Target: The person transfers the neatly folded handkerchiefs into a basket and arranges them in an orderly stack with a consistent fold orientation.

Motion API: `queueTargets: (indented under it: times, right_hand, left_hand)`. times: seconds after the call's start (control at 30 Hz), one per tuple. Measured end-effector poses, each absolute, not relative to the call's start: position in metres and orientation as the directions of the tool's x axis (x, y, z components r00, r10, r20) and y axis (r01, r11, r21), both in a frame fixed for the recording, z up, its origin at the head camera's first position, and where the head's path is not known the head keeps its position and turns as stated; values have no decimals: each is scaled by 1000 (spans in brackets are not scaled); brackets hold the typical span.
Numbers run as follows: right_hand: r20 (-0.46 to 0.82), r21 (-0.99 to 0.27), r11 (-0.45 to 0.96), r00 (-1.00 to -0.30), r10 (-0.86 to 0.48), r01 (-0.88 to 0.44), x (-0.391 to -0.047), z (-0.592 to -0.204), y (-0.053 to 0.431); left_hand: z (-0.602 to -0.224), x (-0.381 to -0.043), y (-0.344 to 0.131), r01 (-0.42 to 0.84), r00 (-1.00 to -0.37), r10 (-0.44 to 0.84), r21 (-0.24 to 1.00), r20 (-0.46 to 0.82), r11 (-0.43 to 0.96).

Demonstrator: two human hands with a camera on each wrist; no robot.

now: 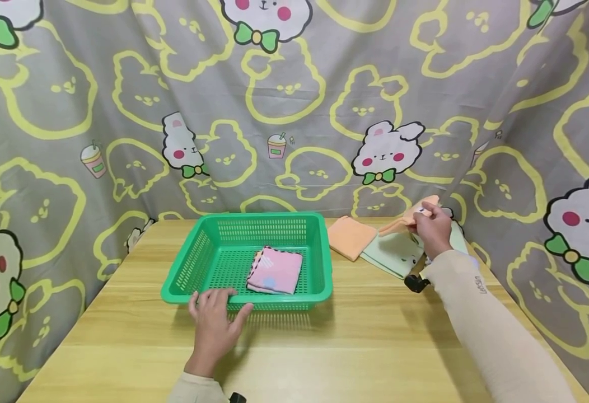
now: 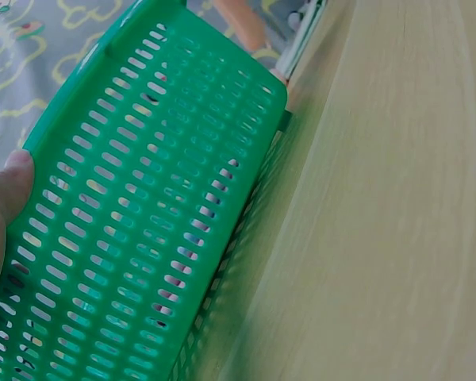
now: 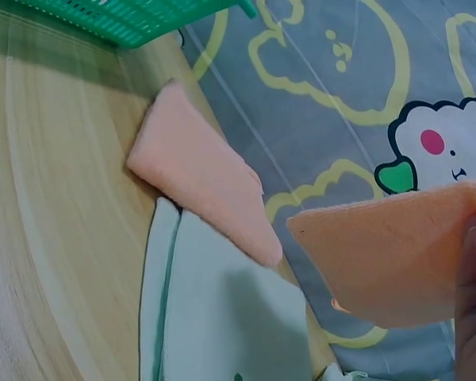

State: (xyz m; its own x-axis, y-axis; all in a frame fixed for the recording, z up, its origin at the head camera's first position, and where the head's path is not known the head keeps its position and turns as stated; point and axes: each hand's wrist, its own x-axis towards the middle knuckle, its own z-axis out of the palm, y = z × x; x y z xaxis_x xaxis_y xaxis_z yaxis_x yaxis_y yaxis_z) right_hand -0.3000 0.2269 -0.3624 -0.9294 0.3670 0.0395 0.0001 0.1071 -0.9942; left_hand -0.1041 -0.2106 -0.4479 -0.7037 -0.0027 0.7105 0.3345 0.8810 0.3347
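My left hand (image 1: 216,322) grips the near rim of a green plastic basket (image 1: 323,246), its fingers over the rim and thumb against the slotted outer wall. Inside the basket lies a folded pink towel (image 1: 279,271) with a dark-checked edge. My right hand (image 1: 434,228) pinches a folded orange towel (image 3: 381,258) and holds it raised at the right. Beneath it, a pale green folded towel (image 1: 390,254) rests on the table. Another folded orange towel (image 1: 351,238) lies between the basket and the green one, overlapping its edge in the right wrist view.
The wooden table (image 1: 365,347) ends at a grey curtain (image 1: 294,112) with yellow outlines and white cartoon animals, hanging behind and at both sides. More pale fabric (image 1: 458,238) lies at the right, partly hidden by my right hand and sleeve.
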Motion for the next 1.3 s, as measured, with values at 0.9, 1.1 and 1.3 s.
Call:
queueTargets:
  times: [0.9,1.1,1.3]
  right_hand:
    - [105,-992,102,-943,315,-76,-298,-347,209]
    - [125,-990,95,-945,301,-101,-299,-346,206]
    - [121,-991,92,-949,290,-98,-299,-344,204]
  left_hand:
    - [-447,-103,-210,335,-711,-5,345,703,877]
    - [-448,-103,-210,335,-711,-6,346,703,877]
    - [-447,-103,-210,337,-709,-7,348,705,875]
